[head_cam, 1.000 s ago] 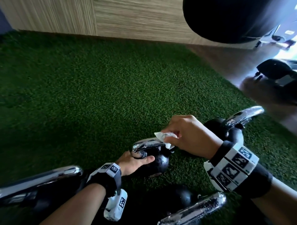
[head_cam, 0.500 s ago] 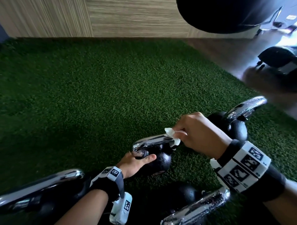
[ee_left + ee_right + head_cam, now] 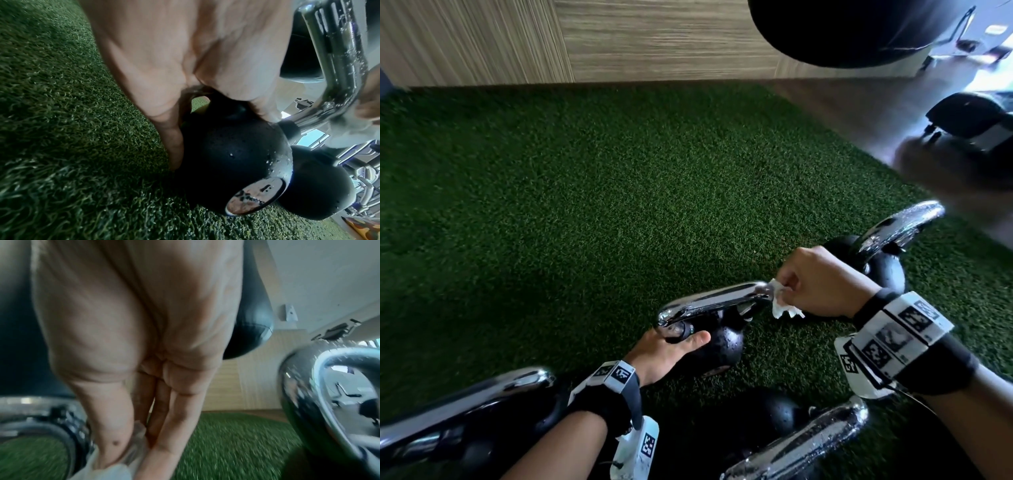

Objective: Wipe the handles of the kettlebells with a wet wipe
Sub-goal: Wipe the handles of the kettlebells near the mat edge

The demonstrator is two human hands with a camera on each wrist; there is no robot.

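A small black kettlebell (image 3: 722, 346) with a chrome handle (image 3: 712, 301) stands on green turf in the middle of the head view. My left hand (image 3: 671, 349) grips its ball near the left end of the handle, thumb across the front. In the left wrist view the fingers curl round the black kettlebell (image 3: 232, 154). My right hand (image 3: 794, 291) pinches a white wet wipe (image 3: 780, 305) against the right end of the handle. The right wrist view shows the wipe (image 3: 115, 467) squeezed between thumb and fingers beside the chrome handle (image 3: 51, 415).
Three more chrome-handled kettlebells stand close: one behind my right hand (image 3: 883, 260), one at the front left (image 3: 465, 401), one at the bottom (image 3: 801, 442). Open green turf (image 3: 619, 205) stretches ahead to a wooden wall (image 3: 654, 41). A black punching bag (image 3: 842, 27) hangs at top right.
My right hand slid the wipe rightward along the handle, from its middle to its right end. My left hand kept its grip on the kettlebell.
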